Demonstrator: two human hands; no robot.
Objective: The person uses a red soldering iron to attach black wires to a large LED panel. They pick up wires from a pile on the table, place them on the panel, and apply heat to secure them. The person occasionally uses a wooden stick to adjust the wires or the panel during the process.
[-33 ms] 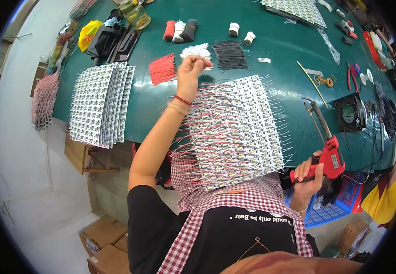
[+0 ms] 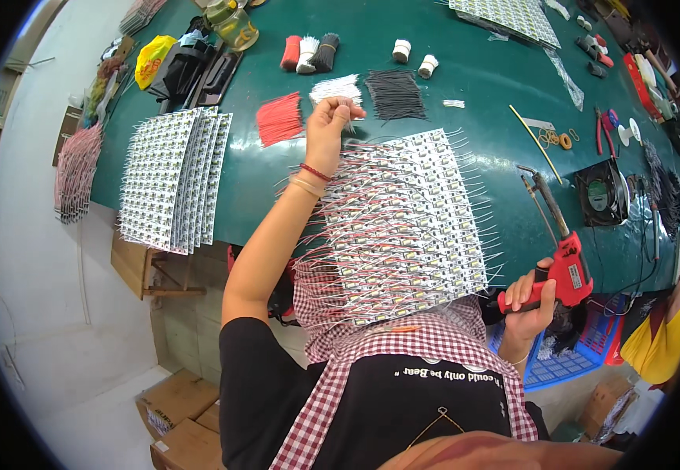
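Observation:
My left hand (image 2: 334, 117) is closed in a pinch at the near edge of a pile of short white wires (image 2: 335, 88). Whatever lies between its fingertips is too small to make out. My right hand (image 2: 531, 304) is wrapped round the black and red handle of a soldering gun (image 2: 571, 272), its metal tip pointing up and away over the table. Between my arms lies a white sheet of small circuit boards (image 2: 410, 227), with red, black and white wires spread over its left part and thin wire ends along its right edge.
Red wires (image 2: 280, 119) and black wires (image 2: 396, 95) flank the white pile. Tied wire bundles (image 2: 307, 55) lie beyond. More board sheets (image 2: 156, 180) stand at the left. A small fan (image 2: 601, 193), pliers (image 2: 605, 133) and a yellow stick (image 2: 534, 142) are at the right.
My left hand's fingertips have shifted very slightly toward me. My right hand and the soldering gun stay in place.

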